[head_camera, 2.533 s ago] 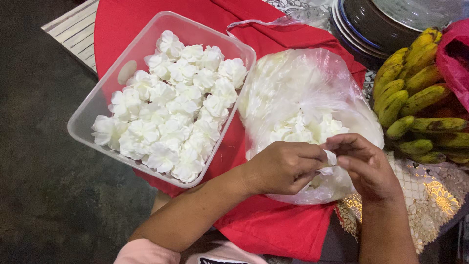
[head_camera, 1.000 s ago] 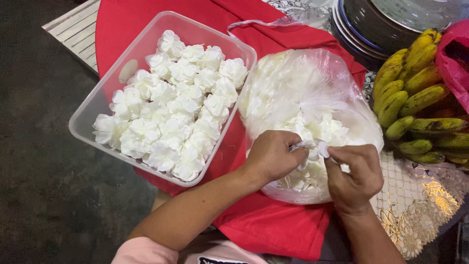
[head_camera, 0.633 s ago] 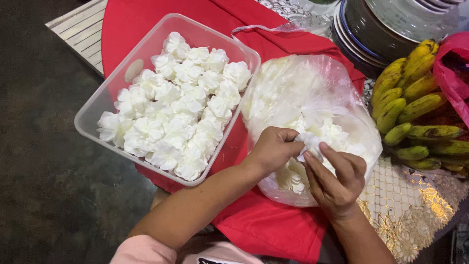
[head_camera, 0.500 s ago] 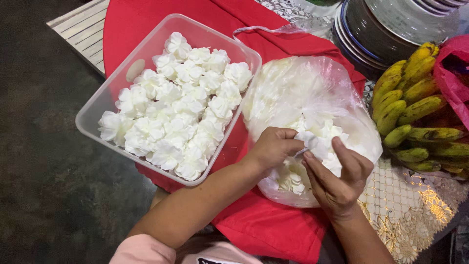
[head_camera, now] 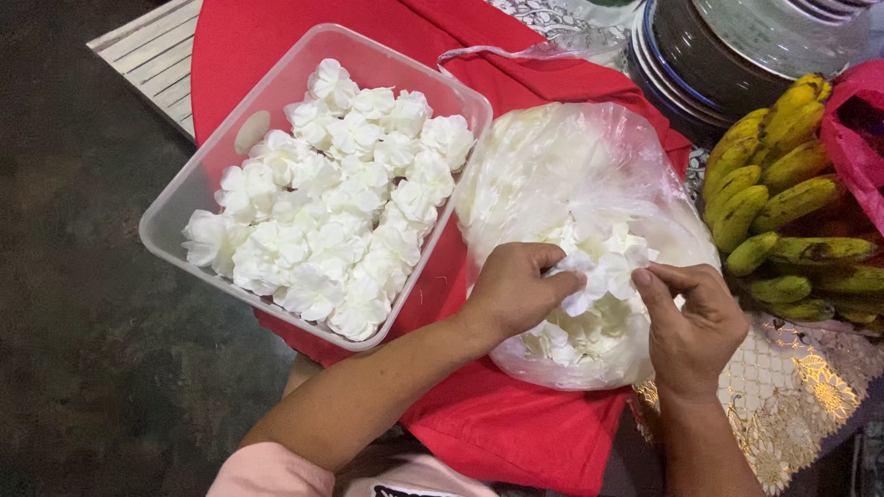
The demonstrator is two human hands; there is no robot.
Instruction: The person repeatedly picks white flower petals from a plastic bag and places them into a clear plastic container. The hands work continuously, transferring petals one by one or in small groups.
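Both hands are on one white flower (head_camera: 589, 276) over the open plastic bag (head_camera: 589, 184): left hand (head_camera: 516, 290) pinches it between thumb and fingertips, right hand (head_camera: 695, 317) has its fingers curled against the flower's right side, not clenched. The clear tub (head_camera: 184, 198) at left looks nearly full of flowers, so most of the work seems done. A smaller heap is left in the bag, centre, on the red cloth (head_camera: 516, 433).
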